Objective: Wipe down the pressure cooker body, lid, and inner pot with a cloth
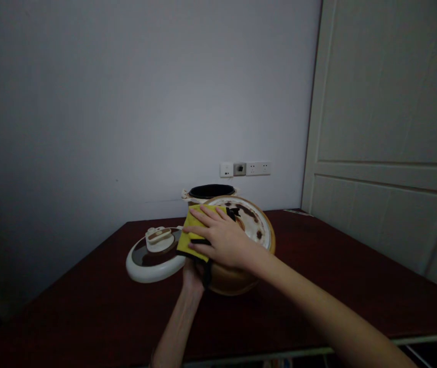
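Note:
A round golden-brown cooker base (267,225) is tilted up on the table, its white, rust-stained face towards me. My right hand (222,237) presses a yellow cloth (191,222) with black edging against the left side of this face, fingers spread over the cloth. From below, my left hand (192,278) props the base at its lower left; cloth and base hide its fingers. Left of my hands lies a lid (151,273) with a white rim, a dark glass panel and a beige handle. Behind the base stands a pot (210,191) with a black inside and pale side handles.
A dark red table (318,276) carries all these things. It backs onto a pale wall (145,102) with sockets (258,168) above the pot. On the right, a white panelled door (387,128) stands beside the table.

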Demonstrator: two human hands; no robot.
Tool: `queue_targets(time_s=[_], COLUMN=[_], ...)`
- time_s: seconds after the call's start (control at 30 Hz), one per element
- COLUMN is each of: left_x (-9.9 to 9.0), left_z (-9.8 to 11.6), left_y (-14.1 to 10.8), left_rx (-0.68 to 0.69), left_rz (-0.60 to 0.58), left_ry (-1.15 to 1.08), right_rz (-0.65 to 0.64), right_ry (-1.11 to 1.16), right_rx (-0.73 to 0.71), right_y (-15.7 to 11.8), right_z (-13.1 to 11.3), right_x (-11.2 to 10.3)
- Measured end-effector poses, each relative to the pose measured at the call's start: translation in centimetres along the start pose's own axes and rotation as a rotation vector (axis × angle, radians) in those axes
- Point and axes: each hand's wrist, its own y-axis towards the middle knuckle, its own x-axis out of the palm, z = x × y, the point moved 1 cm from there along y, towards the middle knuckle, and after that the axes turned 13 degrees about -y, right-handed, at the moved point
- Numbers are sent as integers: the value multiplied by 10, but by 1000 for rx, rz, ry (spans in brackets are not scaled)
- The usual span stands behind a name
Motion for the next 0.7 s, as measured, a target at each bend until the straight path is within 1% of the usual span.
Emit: queue_targets(time_s=[0.07, 0.17, 0.23, 0.3, 0.37, 0.47, 0.57, 0.7], left_x=[13, 24, 22, 18, 13, 12, 14, 12], left_z=[-5, -11, -11, -8, -6, -4, -4, -4], left_y=[-3, -7, -7, -7, -7, -7, -9, -10], left_rx=[65, -15, -65, -89, -102, -74, -50, -47], left_rz=[52, 64, 51, 40, 43, 92, 132, 154], left_ry=[27, 75, 82, 80, 84, 96, 95, 115], right_rz=[-14, -24, -13, -2, -12, -5, 18, 2], right_ry=[-31, -83, -100, -54, 87, 309, 379, 514], right_rx=[8, 76, 163, 281, 376, 401, 431, 529], right_y=[8, 15, 14, 8, -2, -21, -44, -74], right_z=[13, 40, 62, 86, 109, 133, 147, 160], right_x=[0, 2, 5, 8, 12, 19, 26, 41])
